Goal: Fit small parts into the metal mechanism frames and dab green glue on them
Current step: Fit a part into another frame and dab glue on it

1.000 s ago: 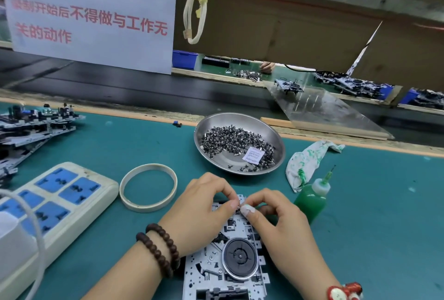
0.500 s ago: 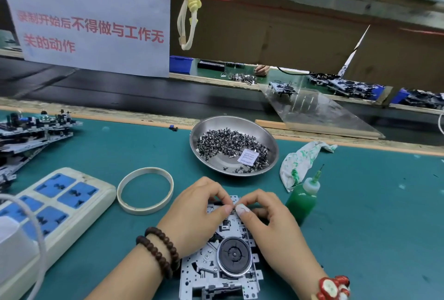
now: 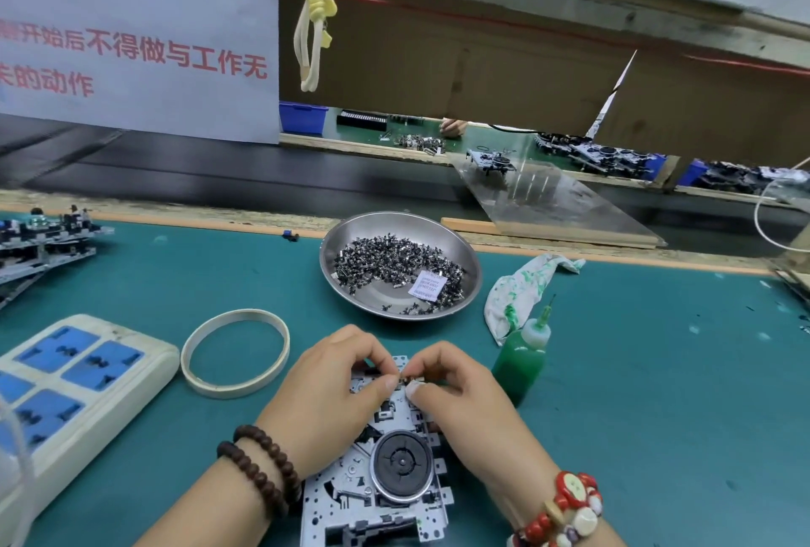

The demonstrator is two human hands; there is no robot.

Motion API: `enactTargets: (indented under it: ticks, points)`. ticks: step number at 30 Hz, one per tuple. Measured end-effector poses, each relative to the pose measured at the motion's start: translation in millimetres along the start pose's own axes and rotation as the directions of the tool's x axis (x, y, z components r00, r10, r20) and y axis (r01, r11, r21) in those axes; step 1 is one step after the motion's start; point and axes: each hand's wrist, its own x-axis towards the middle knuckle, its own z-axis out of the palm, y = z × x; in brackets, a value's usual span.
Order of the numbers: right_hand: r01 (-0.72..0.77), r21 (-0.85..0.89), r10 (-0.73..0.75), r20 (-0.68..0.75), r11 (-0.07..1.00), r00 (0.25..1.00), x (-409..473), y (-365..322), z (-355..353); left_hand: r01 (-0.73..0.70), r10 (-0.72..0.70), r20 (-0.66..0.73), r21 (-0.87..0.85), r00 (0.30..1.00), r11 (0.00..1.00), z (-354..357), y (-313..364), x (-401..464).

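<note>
i see two hands, left hand (image 3: 326, 397) and right hand (image 3: 467, 402), both pinching one small part (image 3: 405, 379) over one metal frame (image 3: 385, 480); one glue bottle (image 3: 521, 360) beside.

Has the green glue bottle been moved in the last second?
No. The glue bottle stands untouched beside the stained rag, right of the metal frame, just as before; only the camera shifted.

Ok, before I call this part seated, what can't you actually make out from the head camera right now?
- The small part: hidden between the fingertips of the left hand and right hand; seating cannot be judged.
- The far end of the metal frame: covered by both hands.
- Its near edge: cut off by the picture's bottom.
- Glue on the frame: none discernible; the green glue bottle stands untouched.
- The packet in the steel dish: print too small.
</note>
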Motion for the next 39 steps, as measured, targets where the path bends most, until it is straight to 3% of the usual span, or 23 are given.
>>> enactTargets:
  ticks: [6,19,27,30,32,34,36,39]
  points:
    - [-0.053,0.040,0.053,0.004,0.998,0.999,2,-2,2,-0.082,0.083,-0.051,0.032,0.995,0.996,3,1,-6]
    - [-0.050,0.029,0.053,-0.093,0.998,0.994,1,-2,11,-0.084,0.086,-0.102,0.032,0.991,0.996,6,5,-10]
    - [-0.105,0.042,0.110,-0.131,0.994,0.985,-2,-4,13,-0.155,0.162,-0.057,0.109,0.985,0.982,0,7,-13]
    - [-0.027,-0.024,0.025,-0.112,0.999,0.993,-8,-7,13,-0.158,0.165,-0.046,0.123,0.985,0.980,0,7,-14]
    - [0.061,-0.172,-0.079,-0.101,0.983,0.992,-21,-4,13,-0.133,0.137,-0.067,0.066,0.988,0.989,0,7,-14]
    - [0.172,-0.272,-0.226,-0.179,0.947,0.958,-41,0,10,-0.097,0.098,-0.089,0.015,0.991,0.995,0,6,-14]
    - [0.266,-0.261,-0.350,-0.368,0.928,0.861,-58,4,-2,-0.057,0.053,-0.113,-0.027,0.992,0.998,-2,5,-12]
    - [0.283,-0.231,-0.365,-0.578,0.931,0.730,-63,11,-32,0.020,-0.027,-0.128,-0.052,0.991,0.998,-6,1,-7]
